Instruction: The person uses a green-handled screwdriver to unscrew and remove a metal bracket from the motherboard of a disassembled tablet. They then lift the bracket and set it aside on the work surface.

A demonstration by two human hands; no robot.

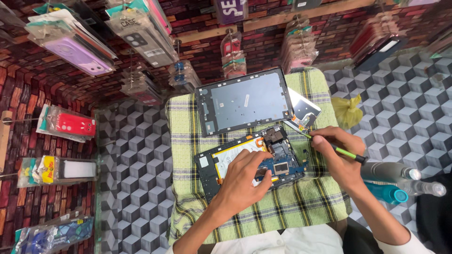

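Your left hand (245,176) lies spread flat on the opened tablet (249,162) at the cloth's near middle; your right hand (336,150) pinches a green screwdriver (336,149). The board looks fragile, so hold its frame edges.

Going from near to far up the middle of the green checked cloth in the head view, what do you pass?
Left hand → opened tablet with its circuit board showing → grey back cover panel.
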